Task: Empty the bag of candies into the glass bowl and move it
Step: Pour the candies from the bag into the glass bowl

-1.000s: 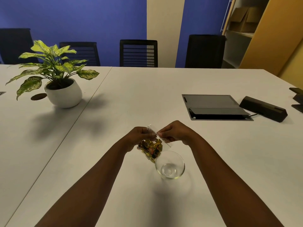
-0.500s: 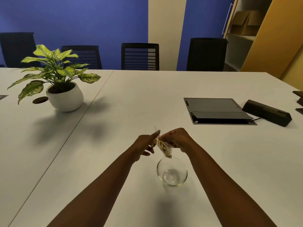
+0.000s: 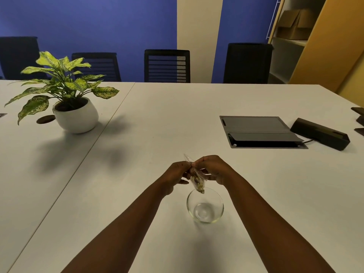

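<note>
A small clear bag of candies (image 3: 197, 182) hangs between my two hands, its lower end just above the far rim of the glass bowl (image 3: 205, 206). The bowl stands on the white table and looks empty. My left hand (image 3: 175, 173) pinches the bag's top edge from the left. My right hand (image 3: 212, 168) grips the same top from the right, fingertips almost touching the left hand's. The candies inside show as dark and gold pieces bunched low in the bag.
A potted plant (image 3: 74, 113) in a white pot stands at the far left. A grey cable hatch (image 3: 260, 131) is set into the table at the right, with a black box (image 3: 320, 133) beside it. Black chairs (image 3: 167, 66) line the far edge.
The bag has turned from lying sideways left of the bowl to hanging down over its far rim. My left hand let go briefly, then closed on the bag's top again.
</note>
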